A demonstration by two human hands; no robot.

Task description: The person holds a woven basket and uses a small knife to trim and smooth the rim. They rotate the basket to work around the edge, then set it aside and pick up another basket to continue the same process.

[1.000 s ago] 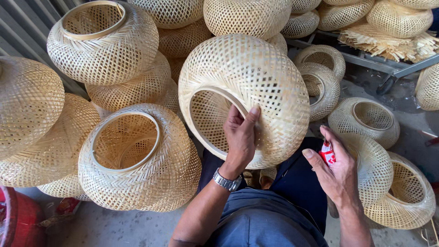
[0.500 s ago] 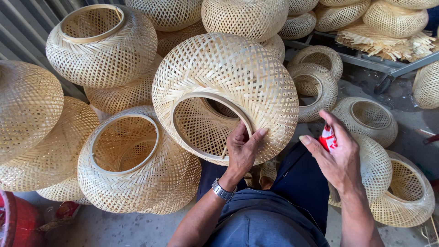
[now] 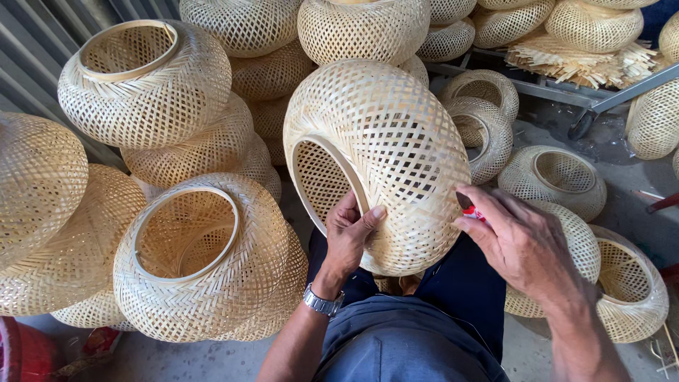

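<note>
Dozens of woven bamboo shades filled the view, stacked at the left and strewn over the concrete floor at the right. Largest among the stack were a round shade at the upper left, its ringed mouth facing up, and a squat shade at the lower left, its mouth turned toward the camera. Between these and the floor pieces, over the person's lap, was the held shade, tipped on its side so that its wooden ring faced left and down. Its open lattice wall faced the camera.

A bundle of bamboo strips lay on a metal rack at the upper right, well apart from the hands.

On the floor to the right sat a low open basket, and a second one lay partly behind the right forearm.

The left hand gripped the held shade at the rim of its mouth, fingers curled inside and thumb pressed on the outer weave. A metal wristwatch circled that wrist.

The right hand was closed around a small red tool, whose dark tip touched the shade's right side.
</note>
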